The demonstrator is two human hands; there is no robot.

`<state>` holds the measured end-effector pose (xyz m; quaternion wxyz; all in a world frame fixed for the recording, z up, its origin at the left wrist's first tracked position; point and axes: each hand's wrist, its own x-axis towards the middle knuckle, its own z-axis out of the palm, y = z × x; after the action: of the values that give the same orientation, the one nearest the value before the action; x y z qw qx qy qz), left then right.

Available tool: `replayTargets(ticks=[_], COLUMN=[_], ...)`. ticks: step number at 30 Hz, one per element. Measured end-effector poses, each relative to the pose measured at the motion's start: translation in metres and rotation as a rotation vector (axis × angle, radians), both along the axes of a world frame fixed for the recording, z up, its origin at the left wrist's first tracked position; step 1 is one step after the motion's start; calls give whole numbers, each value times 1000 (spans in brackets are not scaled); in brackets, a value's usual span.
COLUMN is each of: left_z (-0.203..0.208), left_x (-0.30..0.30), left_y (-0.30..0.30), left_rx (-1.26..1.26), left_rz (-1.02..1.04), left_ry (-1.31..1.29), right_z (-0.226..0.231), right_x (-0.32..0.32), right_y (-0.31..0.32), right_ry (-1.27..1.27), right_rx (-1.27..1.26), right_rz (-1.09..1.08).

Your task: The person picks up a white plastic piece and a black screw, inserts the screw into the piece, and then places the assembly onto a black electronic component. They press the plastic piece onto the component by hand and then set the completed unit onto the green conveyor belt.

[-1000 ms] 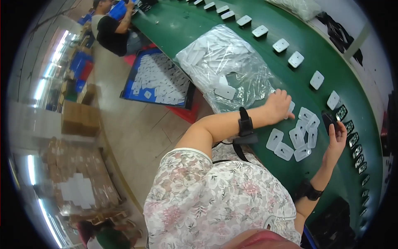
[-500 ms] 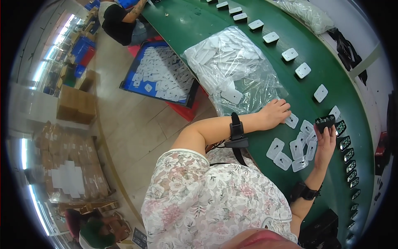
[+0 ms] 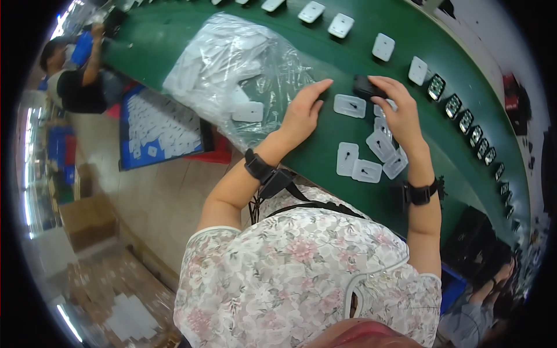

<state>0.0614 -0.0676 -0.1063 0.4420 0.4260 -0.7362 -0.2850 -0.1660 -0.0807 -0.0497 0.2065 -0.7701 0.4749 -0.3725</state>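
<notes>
My right hand holds a small black box-shaped case by its side, low over the green table. My left hand is open with nothing in it, fingers stretched toward the case but apart from it. Between and below the hands lie several translucent plastic covers, each with a small black piece on it. One such cover lies by itself near the case. Partly hidden under my right hand are more of them. Left of my left hand, a white plate rests at the clear plastic bag.
The clear bag is full of white plates. White-topped units line the far side, continuing as open black units with circuit boards. A blue tray of white pieces stands off the table's left edge. One person sits far left, another lower right.
My left hand has come away from the cover its fingertips were at. My right hand has brought the black case away from the row of units, nearer my left hand. The view has turned.
</notes>
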Motion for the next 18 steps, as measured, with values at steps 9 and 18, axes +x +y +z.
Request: replayTargets(ticks=[9, 18], left_z=[-2, -8], left_x=[-17, -13], left_y=[9, 8], left_rx=[-95, -193], left_rz=[-97, -126], left_ry=[-127, -307], right_z=[-15, -22], right_x=[4, 8], right_y=[3, 9], right_ry=[218, 260], right_rx=[48, -12], right_rz=[169, 163])
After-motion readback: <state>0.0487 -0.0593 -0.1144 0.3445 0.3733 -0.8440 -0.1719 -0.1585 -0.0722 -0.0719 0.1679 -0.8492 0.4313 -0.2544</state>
